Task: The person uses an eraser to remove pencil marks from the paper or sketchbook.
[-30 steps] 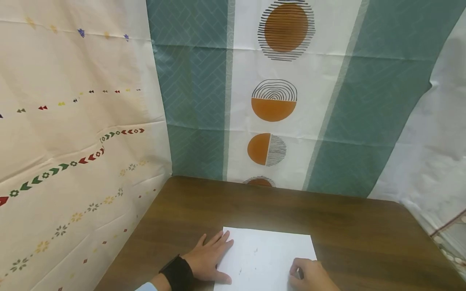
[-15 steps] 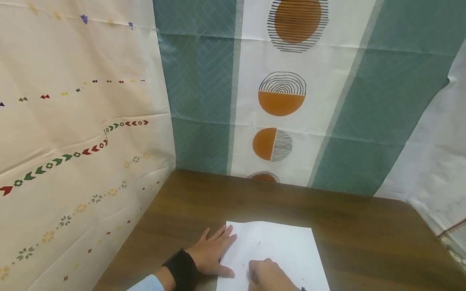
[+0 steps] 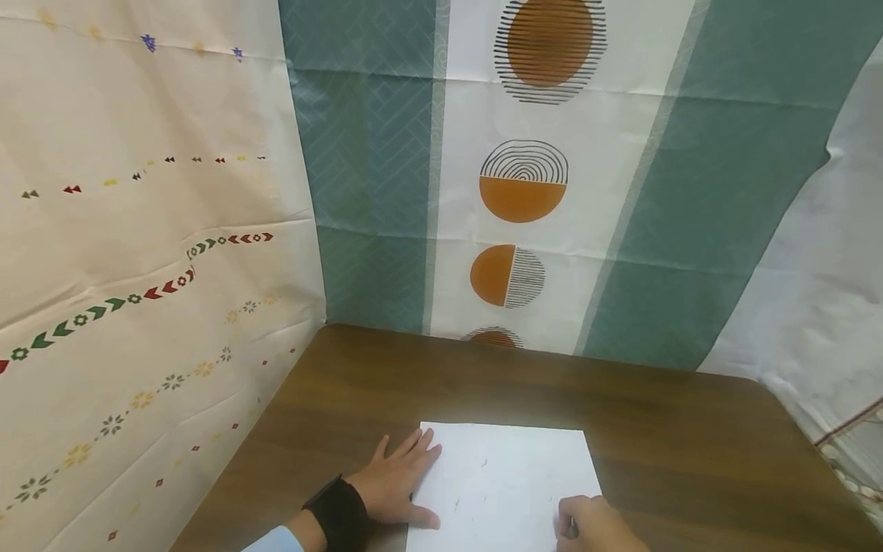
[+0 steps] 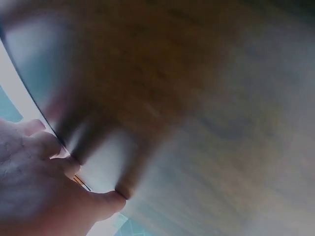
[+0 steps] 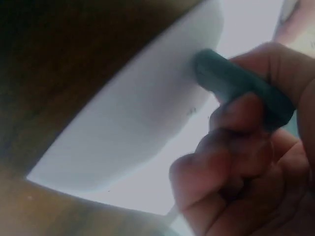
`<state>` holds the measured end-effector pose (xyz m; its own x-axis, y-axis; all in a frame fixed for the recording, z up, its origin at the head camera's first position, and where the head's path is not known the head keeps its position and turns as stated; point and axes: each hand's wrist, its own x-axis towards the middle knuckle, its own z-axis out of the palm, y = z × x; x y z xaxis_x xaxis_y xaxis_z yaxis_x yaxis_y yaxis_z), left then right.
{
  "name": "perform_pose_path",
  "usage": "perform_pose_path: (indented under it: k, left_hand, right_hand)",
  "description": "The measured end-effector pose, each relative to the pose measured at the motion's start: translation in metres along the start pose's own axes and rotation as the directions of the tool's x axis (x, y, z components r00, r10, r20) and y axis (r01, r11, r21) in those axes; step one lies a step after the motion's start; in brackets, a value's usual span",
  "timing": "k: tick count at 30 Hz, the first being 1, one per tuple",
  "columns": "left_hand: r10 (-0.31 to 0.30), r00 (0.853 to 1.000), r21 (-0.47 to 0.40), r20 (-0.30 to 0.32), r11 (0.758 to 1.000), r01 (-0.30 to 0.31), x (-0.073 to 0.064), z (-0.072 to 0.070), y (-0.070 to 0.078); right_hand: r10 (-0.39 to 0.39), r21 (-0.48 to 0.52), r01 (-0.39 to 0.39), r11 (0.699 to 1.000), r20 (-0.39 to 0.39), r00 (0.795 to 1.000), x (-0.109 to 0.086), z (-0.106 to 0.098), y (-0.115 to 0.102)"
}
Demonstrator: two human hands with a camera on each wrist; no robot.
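Note:
A white sheet of paper (image 3: pixel 513 460) lies on the brown table, with several small dark marks scattered on it. My left hand (image 3: pixel 396 483) rests flat on its left edge, fingers spread and thumb on the paper. At the sheet's right side, my right hand (image 3: pixel 595 524) pinches a short, thick, grey-green stick (image 5: pixel 241 83) between thumb and curled fingers. In the right wrist view the stick points out over the paper; in the head view the hand covers most of it. The left wrist view shows the left hand (image 4: pixel 54 187) with its fingertips pressed down.
The wooden table (image 3: pixel 386 368) reaches back to a green and white curtain (image 3: pixel 372 192) with orange circles. A cream patterned cloth (image 3: pixel 138 307) hangs along the left side and a white cloth (image 3: pixel 814 291) on the right. A black band (image 3: pixel 338 514) circles the left wrist.
My right hand has swept left to the middle of the paper and back to its right side, still holding the stick. The left hand has stayed on the sheet; the head view has shifted slightly.

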<state>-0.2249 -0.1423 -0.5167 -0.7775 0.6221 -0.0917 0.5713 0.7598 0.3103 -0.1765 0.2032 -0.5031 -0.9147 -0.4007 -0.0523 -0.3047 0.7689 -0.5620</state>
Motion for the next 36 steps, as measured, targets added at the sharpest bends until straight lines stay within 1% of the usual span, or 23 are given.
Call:
perform_pose_path:
  k: [2, 4, 6, 8, 9, 10, 11, 12, 13, 15, 16, 18, 20, 21, 23, 25, 28, 30, 31, 33, 35, 36]
  left_hand:
    - [0.004, 1.0, -0.004, -0.004, 1.0, -0.004, 0.0, 0.003, -0.002]
    - [0.03, 0.999, 0.005, -0.018, 1.0, -0.03, 0.0, 0.005, -0.003]
    - [0.076, 0.996, 0.039, -0.038, 0.996, -0.074, -0.001, 0.005, -0.001]
    - [0.125, 0.991, 0.048, -0.049, 0.991, -0.122, -0.003, 0.007, 0.002]
    - [0.154, 0.987, 0.059, -0.044, 0.987, -0.151, -0.004, 0.008, 0.005]
    - [0.179, 0.983, 0.074, -0.032, 0.981, -0.177, -0.005, 0.009, 0.007]
    - [0.205, 0.978, 0.099, -0.027, 0.974, -0.202, -0.006, 0.012, 0.009]
    - [0.224, 0.974, 0.136, -0.022, 0.966, -0.22, -0.006, 0.016, 0.011]
    - [0.242, 0.97, 0.173, -0.019, 0.956, -0.236, -0.007, 0.018, 0.014]
    - [0.279, 0.959, 0.301, -0.049, 0.92, -0.252, -0.008, 0.022, 0.02]
    - [0.29, 0.954, 0.368, -0.077, 0.897, -0.243, -0.008, 0.024, 0.023]
    - [0.297, 0.945, 0.463, -0.136, 0.863, -0.204, -0.008, 0.025, 0.03]
    - [0.288, 0.942, 0.484, -0.173, 0.858, -0.173, -0.008, 0.023, 0.036]
    - [0.282, 0.943, 0.488, -0.176, 0.857, -0.165, -0.009, 0.023, 0.038]
    - [0.262, 0.953, 0.471, -0.153, 0.867, -0.163, -0.01, 0.021, 0.04]
    - [0.247, 0.963, 0.442, -0.111, 0.88, -0.175, -0.01, 0.02, 0.041]
    - [0.236, 0.97, 0.408, -0.058, 0.893, -0.193, -0.011, 0.021, 0.04]
    - [0.236, 0.971, 0.399, -0.044, 0.895, -0.199, -0.011, 0.023, 0.039]
    - [0.234, 0.971, 0.399, -0.043, 0.895, -0.198, -0.012, 0.023, 0.039]
    - [0.239, 0.97, 0.415, -0.052, 0.888, -0.197, -0.012, 0.024, 0.037]
    - [0.243, 0.968, 0.428, -0.064, 0.883, -0.194, -0.013, 0.025, 0.036]
    - [0.243, 0.968, 0.434, -0.07, 0.881, -0.19, -0.014, 0.025, 0.035]
  right_hand:
    - [-0.037, -0.001, 0.037, 0.999, -0.042, 0.998, 0.003, 0.0, -0.002]
    - [-0.017, 0.026, 0.017, 1.0, -0.031, 0.999, 0.009, 0.002, -0.014]
    - [-0.005, 0.04, 0.005, 0.999, -0.001, 1.0, 0.016, 0.004, -0.031]
    - [0.012, 0.061, -0.015, 0.998, 0.058, 0.998, 0.023, 0.01, -0.048]
    - [0.021, 0.07, -0.027, 0.997, 0.088, 0.996, 0.026, 0.013, -0.056]
    - [0.012, 0.068, -0.019, 0.998, 0.101, 0.995, 0.03, 0.016, -0.062]
    - [-0.019, 0.061, 0.013, 0.998, 0.099, 0.995, 0.033, 0.019, -0.067]
    - [-0.036, 0.057, 0.03, 0.998, 0.103, 0.994, 0.036, 0.022, -0.072]
    - [-0.037, 0.057, 0.03, 0.998, 0.119, 0.992, 0.038, 0.025, -0.075]
    - [-0.042, 0.057, 0.035, 0.998, 0.135, 0.99, 0.042, 0.027, -0.081]
    - [-0.052, 0.05, 0.046, 0.998, 0.133, 0.99, 0.044, 0.027, -0.082]
    - [-0.07, 0.041, 0.065, 0.997, 0.123, 0.99, 0.046, 0.028, -0.084]
    - [-0.104, 0.039, 0.1, 0.994, 0.106, 0.989, 0.049, 0.029, -0.084]
    - [-0.127, 0.037, 0.124, 0.992, 0.095, 0.987, 0.05, 0.03, -0.085]
    - [-0.156, 0.041, 0.153, 0.987, 0.083, 0.984, 0.052, 0.033, -0.086]
    - [-0.171, 0.061, 0.166, 0.984, 0.082, 0.982, 0.054, 0.037, -0.087]
    - [-0.176, 0.085, 0.169, 0.982, 0.079, 0.981, 0.056, 0.042, -0.089]
    - [-0.178, 0.092, 0.171, 0.981, 0.074, 0.981, 0.057, 0.046, -0.091]
    - [-0.175, 0.088, 0.168, 0.982, 0.074, 0.982, 0.057, 0.047, -0.091]
    - [-0.168, 0.054, 0.164, 0.985, 0.073, 0.983, 0.058, 0.049, -0.091]
    - [-0.148, 0.013, 0.148, 0.989, 0.077, 0.986, 0.057, 0.047, -0.088]
    - [-0.123, 0.002, 0.123, 0.992, 0.091, 0.988, 0.056, 0.045, -0.085]
